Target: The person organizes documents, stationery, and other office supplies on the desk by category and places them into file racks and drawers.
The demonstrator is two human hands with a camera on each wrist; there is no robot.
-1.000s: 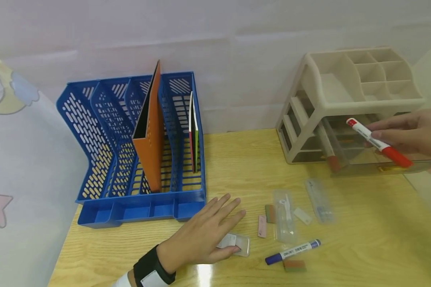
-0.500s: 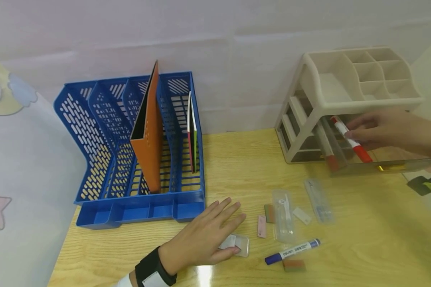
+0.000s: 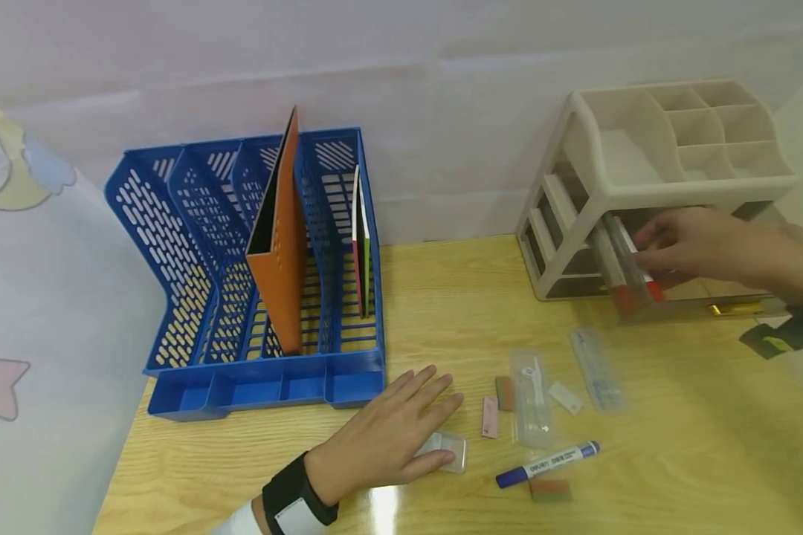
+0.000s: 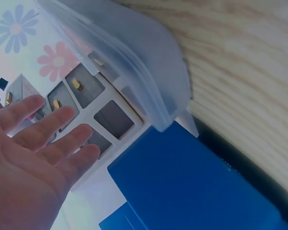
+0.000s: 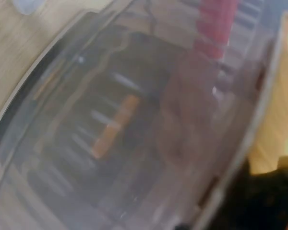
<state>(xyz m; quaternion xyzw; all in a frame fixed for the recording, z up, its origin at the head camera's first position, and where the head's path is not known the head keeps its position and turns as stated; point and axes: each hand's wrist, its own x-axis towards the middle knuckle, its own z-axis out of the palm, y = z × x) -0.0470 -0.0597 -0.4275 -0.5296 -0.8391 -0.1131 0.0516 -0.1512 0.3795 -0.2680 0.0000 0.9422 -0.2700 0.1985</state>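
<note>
At the right of the head view, my right hand holds a red-capped whiteboard marker inside the pulled-out clear drawer of a beige desk organizer. The marker lies along the drawer's left wall, beside another white and red item. The right wrist view is blurred; a red shape shows through clear plastic. My left hand, fingers straight and spread, lies over a small clear plastic case, partly hiding it. In the left wrist view the palm and fingers are extended, gripping nothing.
A blue file rack with an orange folder and thin booklets stands left. On the table lie a blue marker, clear cases, a pink eraser, a white eraser and orange-green blocks.
My right hand has moved left and down into the drawer, carrying the red marker from above it to its left side. The left hand has stayed nearly still.
</note>
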